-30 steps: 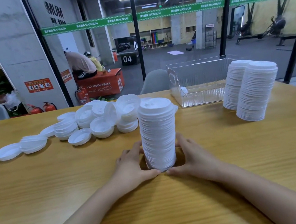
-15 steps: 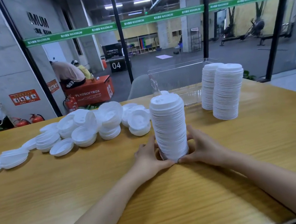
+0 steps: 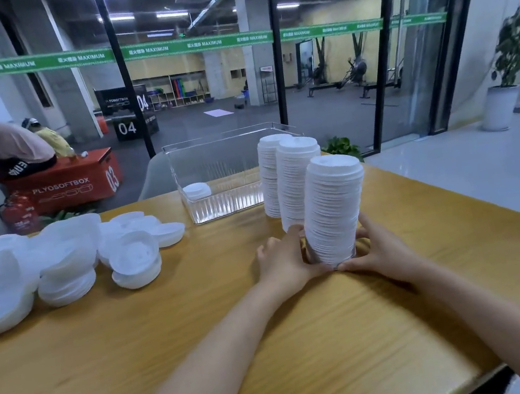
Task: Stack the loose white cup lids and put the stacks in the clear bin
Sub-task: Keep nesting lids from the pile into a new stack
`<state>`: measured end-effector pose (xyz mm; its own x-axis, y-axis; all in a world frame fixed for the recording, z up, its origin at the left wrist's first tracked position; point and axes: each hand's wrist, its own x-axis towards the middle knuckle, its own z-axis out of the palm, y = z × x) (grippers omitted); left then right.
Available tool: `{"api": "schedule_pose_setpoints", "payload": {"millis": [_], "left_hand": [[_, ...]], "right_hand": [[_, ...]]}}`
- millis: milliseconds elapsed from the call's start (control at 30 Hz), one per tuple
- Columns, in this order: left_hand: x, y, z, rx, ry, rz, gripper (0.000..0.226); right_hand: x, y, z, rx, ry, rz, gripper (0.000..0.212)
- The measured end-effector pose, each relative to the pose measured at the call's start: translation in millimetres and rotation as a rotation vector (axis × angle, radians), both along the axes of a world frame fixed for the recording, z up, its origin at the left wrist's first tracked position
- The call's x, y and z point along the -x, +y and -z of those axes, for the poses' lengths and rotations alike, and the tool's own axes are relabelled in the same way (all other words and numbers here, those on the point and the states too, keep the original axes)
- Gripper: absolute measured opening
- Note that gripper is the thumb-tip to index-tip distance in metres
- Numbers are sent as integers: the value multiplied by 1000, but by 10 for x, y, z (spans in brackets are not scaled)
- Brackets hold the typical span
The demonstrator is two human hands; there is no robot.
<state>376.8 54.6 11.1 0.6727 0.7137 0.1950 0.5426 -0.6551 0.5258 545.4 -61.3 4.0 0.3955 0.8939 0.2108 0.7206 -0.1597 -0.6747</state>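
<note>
Both forearms reach forward over the wooden worktop (image 3: pixel 170 330), and the left hand (image 3: pixel 282 261) and right hand (image 3: pixel 379 251) cup the base of a tall stack of white cup lids (image 3: pixel 333 209), each grip closed on it, thumbs meeting at the near side. The stack stands upright, right of centre. Just beyond it stand two more lid stacks (image 3: pixel 286 179), beside the clear bin (image 3: pixel 214 176), which holds one lid. Loose lids (image 3: pixel 57 259) lie heaped at the left.
</note>
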Motion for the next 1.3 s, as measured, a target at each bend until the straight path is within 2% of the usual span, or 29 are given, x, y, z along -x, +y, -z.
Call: {"api": "schedule_pose_setpoints", "payload": {"millis": [200,467,700,967,1300], "left_hand": [[-105,-22,64,6,-105,-68,69],[54,-127,29,-11,-97,-71,62],[576,-295,-23,-84,-90,-82,58],[1620,-276,-30,-128,-109,-219,51],[3082,363,2,-158,-113,-502,42]], "right_hand": [[-102,84,39,-14,-107,137,100],[40,-49,27,-44,-44,178,88],[463,-315,91,-106,40,190,74],[1409,-128,65,-134,-23,23,68],[2566,1006,-140,-73,-104,-247,64]]}}
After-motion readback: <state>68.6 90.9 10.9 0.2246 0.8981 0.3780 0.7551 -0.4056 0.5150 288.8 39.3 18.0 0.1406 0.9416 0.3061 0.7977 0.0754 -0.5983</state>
